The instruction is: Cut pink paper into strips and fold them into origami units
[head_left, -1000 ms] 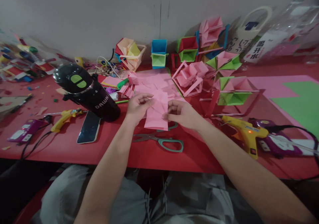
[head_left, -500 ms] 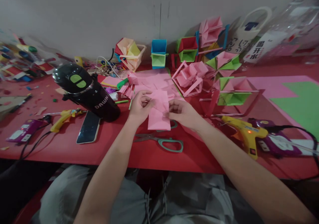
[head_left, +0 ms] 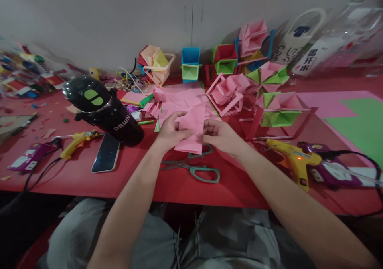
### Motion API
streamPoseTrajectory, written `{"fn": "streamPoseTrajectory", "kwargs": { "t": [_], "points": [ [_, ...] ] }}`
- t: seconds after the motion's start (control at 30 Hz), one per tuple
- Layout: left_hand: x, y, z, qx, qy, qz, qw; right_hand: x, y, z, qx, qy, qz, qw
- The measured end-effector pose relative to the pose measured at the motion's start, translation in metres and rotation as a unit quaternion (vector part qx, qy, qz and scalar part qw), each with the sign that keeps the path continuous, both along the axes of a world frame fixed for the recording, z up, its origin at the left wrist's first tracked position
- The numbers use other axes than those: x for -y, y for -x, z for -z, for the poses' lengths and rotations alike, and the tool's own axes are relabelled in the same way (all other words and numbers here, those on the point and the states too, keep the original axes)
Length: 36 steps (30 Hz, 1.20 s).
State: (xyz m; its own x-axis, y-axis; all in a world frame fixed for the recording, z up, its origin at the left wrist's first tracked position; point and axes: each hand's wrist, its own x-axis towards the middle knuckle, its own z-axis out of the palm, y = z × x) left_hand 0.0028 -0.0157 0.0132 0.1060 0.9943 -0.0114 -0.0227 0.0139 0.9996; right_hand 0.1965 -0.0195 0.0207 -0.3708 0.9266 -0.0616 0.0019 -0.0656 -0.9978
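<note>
A folded piece of pink paper [head_left: 193, 121] is held up between both hands over the middle of the table. My left hand [head_left: 171, 133] grips its left side, the thumb lying across the face of the paper. At the right edge, my right hand [head_left: 220, 135] pinches the paper with curled fingers. Below the paper lie green-handled scissors [head_left: 205, 174], partly hidden by it. Behind it are loose pink paper sheets [head_left: 181, 93].
A black bottle [head_left: 104, 113] and a phone [head_left: 106, 153] are on the left. Yellow glue guns lie at left [head_left: 73, 143] and right [head_left: 295, 157]. Folded paper models, including a pink one [head_left: 226, 91], stand toward the wall. Green paper [head_left: 357, 125] lies far right.
The pink paper has tilted, its lower edge now slanting. My left thumb has slid down and across the paper's face. My right hand is nearly still.
</note>
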Motion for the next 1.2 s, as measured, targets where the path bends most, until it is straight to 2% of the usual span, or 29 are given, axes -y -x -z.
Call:
{"fn": "streamPoseTrajectory", "kwargs": {
  "t": [0.23, 0.5, 0.7, 1.07, 1.2],
  "points": [
    [-0.004, 0.002, 0.000, -0.045, -0.051, -0.045, 0.997, 0.000, 0.001, -0.004, 0.004, -0.015, -0.017, 1.000],
    [-0.007, 0.001, 0.004, -0.014, -0.061, -0.084, 0.994, 0.000, 0.000, -0.003, 0.005, -0.013, -0.010, 1.000],
    [-0.011, 0.006, 0.006, 0.006, -0.079, -0.103, 0.992, 0.000, 0.000, 0.000, -0.001, -0.005, -0.028, 1.000],
    [-0.009, 0.005, 0.000, -0.001, -0.104, -0.109, 0.989, -0.002, 0.002, 0.003, -0.006, -0.008, -0.031, 0.999],
    [-0.010, 0.008, 0.003, -0.002, -0.065, -0.083, 0.994, -0.003, 0.000, 0.003, 0.006, -0.008, -0.004, 1.000]
  ]
}}
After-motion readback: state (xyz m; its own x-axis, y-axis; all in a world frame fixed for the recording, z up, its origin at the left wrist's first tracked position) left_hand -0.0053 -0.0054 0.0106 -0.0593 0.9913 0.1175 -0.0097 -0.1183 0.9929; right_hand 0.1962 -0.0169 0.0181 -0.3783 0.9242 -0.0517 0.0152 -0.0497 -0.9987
